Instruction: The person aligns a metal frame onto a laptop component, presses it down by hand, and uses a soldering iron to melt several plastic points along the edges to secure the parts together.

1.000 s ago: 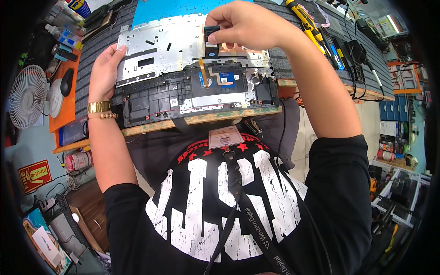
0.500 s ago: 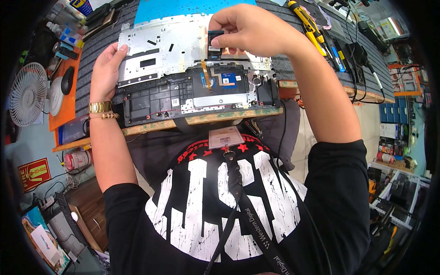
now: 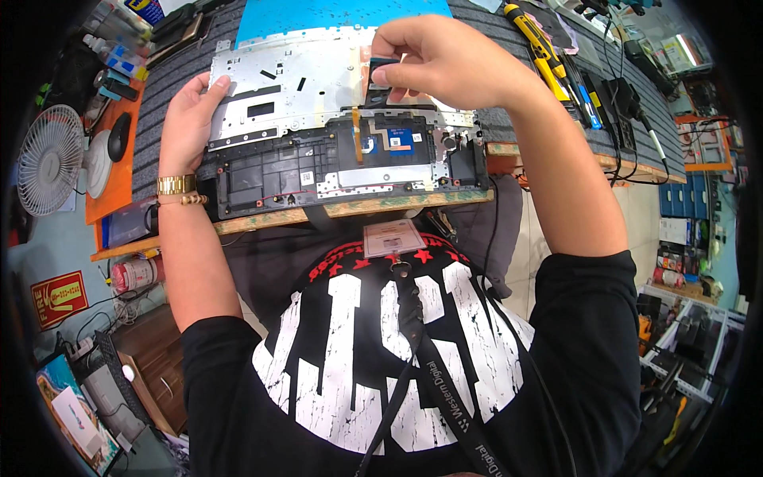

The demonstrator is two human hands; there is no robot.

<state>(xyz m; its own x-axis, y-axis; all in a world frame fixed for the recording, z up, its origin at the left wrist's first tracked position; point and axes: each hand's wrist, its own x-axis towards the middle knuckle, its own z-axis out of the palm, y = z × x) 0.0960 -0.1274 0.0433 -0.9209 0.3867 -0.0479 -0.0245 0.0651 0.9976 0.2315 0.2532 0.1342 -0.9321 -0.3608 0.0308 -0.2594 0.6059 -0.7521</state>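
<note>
My left hand (image 3: 191,119) has its fingers wrapped on the left edge of a perforated silver metal plate (image 3: 282,79). My right hand (image 3: 433,67) pinches a small black part (image 3: 376,94), largely hidden by the fingers, over the plate's right side, where copper-coloured film shows. Below the plate, nearer me, lies a black plastic laptop housing (image 3: 262,175) with a silver strip (image 3: 362,179), a blue circuit board (image 3: 401,141) and an orange ribbon cable (image 3: 358,147) running up toward the plate.
The bench has a grey ribbed mat (image 3: 167,67) and a blue mat (image 3: 334,12) behind the plate. Yellow-handled tools (image 3: 536,48) and black cables (image 3: 620,95) lie at right. A white fan (image 3: 49,159), black mouse (image 3: 119,137) and orange board (image 3: 115,207) are at left.
My right hand has moved down and slightly right with the black part. The metal plate and my left hand have shifted slightly right.
</note>
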